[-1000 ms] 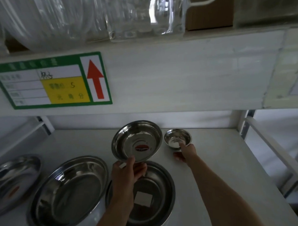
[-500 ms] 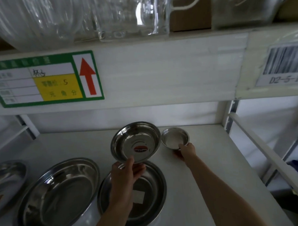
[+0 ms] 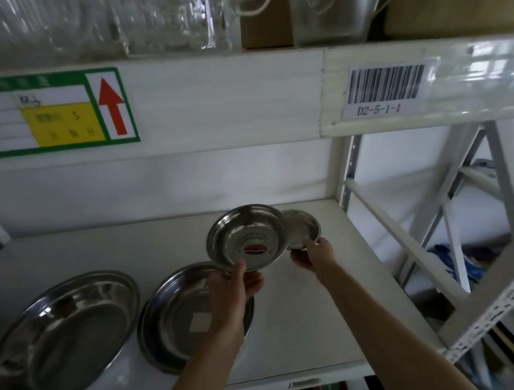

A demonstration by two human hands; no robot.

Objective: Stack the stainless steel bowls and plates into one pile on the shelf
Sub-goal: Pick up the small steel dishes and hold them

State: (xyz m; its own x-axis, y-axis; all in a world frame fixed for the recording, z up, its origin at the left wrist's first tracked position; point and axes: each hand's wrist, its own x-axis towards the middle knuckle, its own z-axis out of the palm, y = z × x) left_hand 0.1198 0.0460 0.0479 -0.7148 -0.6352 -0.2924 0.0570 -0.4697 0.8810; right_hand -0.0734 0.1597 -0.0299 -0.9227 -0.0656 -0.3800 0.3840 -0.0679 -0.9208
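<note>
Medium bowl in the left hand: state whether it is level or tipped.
Tipped. The medium bowl shows its inside and red sticker to the camera; the left hand grips its lower rim above the plate.

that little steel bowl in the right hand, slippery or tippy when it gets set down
Probably slick: the small bowl is polished steel, and the right hand pinches only its near rim. Likely stiff and light, since that rim grip carries it tilted. It may rock or slide if set inside the medium bowl that the left hand holds.

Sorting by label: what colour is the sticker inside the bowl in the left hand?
Red, with a dark band, on the bowl held by the left hand; head view.
</note>
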